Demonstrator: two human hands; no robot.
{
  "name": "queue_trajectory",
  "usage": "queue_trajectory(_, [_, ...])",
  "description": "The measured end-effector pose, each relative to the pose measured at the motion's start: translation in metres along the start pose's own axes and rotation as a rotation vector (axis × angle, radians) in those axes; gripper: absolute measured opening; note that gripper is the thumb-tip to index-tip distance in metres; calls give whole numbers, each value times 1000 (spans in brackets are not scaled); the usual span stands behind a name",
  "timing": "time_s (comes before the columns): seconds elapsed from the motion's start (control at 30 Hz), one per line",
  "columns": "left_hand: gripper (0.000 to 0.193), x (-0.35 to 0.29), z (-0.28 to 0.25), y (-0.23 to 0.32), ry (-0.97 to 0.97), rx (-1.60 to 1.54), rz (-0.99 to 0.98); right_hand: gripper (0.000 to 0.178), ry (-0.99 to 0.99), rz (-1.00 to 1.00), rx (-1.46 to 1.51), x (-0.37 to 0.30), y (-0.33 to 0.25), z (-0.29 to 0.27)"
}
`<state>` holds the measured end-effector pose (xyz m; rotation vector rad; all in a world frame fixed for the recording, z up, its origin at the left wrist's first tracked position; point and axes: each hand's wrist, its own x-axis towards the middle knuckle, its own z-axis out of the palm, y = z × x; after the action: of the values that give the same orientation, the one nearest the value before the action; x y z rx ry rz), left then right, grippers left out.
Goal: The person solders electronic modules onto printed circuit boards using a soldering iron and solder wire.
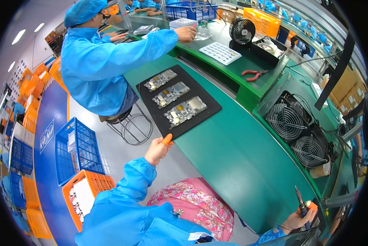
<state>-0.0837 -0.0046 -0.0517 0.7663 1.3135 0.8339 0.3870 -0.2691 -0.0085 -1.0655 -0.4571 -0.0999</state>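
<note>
Three circuit boards (187,110) lie in a row on a flat black tray (206,100) on the green bench. My left hand (157,151) pinches the tray's near corner, an orange finger cot on one digit. At the lower right, my right hand (299,219) is wrapped round a soldering iron (302,203) with its tip pointing up, and orange covers show on its fingers too. The iron is well apart from the boards.
Two caged fans (288,121) stand at the right, and red pliers (254,75) lie on the raised shelf near a white tray (220,53) and small black fan (242,31). A blue-clad co-worker (106,57) sits ahead left. Blue (79,151) and orange (94,182) baskets stand left.
</note>
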Motion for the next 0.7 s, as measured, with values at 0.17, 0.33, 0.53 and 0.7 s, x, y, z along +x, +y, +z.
queue_trajectory(0.17, [21, -10, 2, 5, -126, -52, -47, 40, 100, 110, 18, 10, 13, -38])
queue_trajectory(0.33, [35, -58, 71, -17, -526, -48, -275, 43, 84, 104, -93, 13, 32, -73])
queue_trajectory(0.53, [45, -133, 177, -60, -1032, -146, -699, 36, -117, -209, -144, 1, 19, -83])
queue_trajectory(0.7, [50, -174, 242, -98, -1193, -76, -868, 31, 69, -123, 17, -17, -33, -36])
